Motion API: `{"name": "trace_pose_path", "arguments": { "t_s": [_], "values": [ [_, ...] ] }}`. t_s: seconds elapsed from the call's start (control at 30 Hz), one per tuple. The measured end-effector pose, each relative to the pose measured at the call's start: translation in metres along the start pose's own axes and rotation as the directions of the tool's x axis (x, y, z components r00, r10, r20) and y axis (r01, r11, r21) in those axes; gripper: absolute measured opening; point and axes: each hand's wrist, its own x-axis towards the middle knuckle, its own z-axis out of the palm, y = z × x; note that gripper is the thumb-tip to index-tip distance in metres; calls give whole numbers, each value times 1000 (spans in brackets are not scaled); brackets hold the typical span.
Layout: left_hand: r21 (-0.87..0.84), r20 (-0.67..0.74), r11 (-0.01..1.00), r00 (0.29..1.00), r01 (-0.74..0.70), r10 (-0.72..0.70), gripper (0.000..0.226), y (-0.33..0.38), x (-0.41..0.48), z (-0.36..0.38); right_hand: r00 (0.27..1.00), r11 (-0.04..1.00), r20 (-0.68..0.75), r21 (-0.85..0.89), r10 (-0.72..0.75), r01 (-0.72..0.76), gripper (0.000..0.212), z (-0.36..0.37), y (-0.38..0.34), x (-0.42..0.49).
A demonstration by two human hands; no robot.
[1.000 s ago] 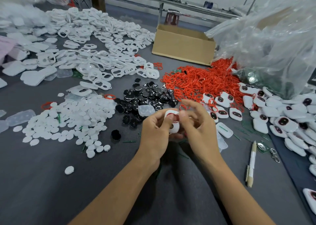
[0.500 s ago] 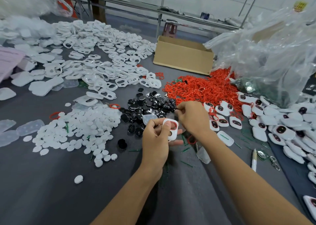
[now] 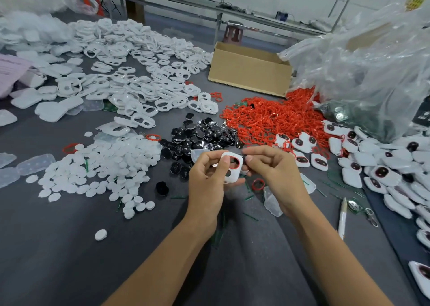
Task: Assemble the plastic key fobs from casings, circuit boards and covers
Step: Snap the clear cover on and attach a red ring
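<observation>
Head view: left hand (image 3: 206, 181) was gripping a white casing (image 3: 226, 176) between thumb and curled fingers, above the middle of the table (image 3: 58, 247), a little in from its near edge. The casing stood roughly upright, long axis running top to bottom, open face toward the camera, with a red ring (image 3: 237, 163) seated in its upper opening. Right hand (image 3: 273, 167) was just beside it on the right, fingers curled, tips at the casing's upper right corner. Something small and dark showed at the tips, but whether they pinched a part or only touched the casing edge could not be told.

Black discs (image 3: 200, 136) lay just beyond the hands toward the far edge, about equally near both. White round covers (image 3: 104, 166) were off to the left, finished fobs (image 3: 384, 166) toward the right edge.

Judgement: next insert goes in from the right hand's side, into the upper opening.
</observation>
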Motion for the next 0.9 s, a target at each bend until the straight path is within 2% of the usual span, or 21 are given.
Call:
{"name": "trace_pose_path", "arguments": {
  "t_s": [0.23, 0.4, 0.73, 0.9],
  "values": [
    [48, 60, 999, 998, -21, 18, 8, -1, -1, -1, 999, 982, 51, 188, -5, -4, 12, 4, 2, -10],
    [48, 19, 998, 999, -45, 44, 8, -2, 0, 1, 995, 975, 99, 220, -12, -10, 15, 3, 0, -14],
    [63, 11, 998, 1000, 1, -2, 14, -1, 0, -4, 999, 982, -2, 182, 41, -40, 29, 5, 3, -12],
    [-54, 41, 995, 996, 81, -79, 13, 3, 1, -4, 998, 963, 57, 266, 37, -51, 36, 2, 4, -12]
  ]
}}
